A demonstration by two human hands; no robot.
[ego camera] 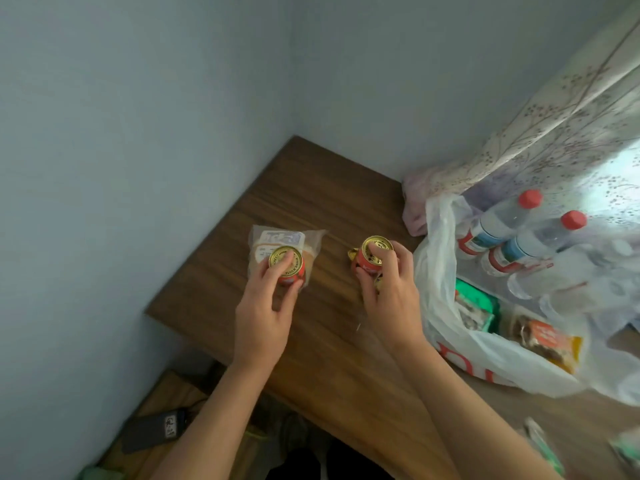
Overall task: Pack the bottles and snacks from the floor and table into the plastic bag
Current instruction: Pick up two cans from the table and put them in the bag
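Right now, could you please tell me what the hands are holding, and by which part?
The left hand grips the left red can by its gold-lidded top and sides; the right hand grips the right red can the same way.

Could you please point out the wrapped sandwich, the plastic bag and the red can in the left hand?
Wrapped sandwich (278, 238): head view, on its white label.
Plastic bag (433, 266): head view, on its near left wall.
Red can (286, 262): head view, on its gold lid.
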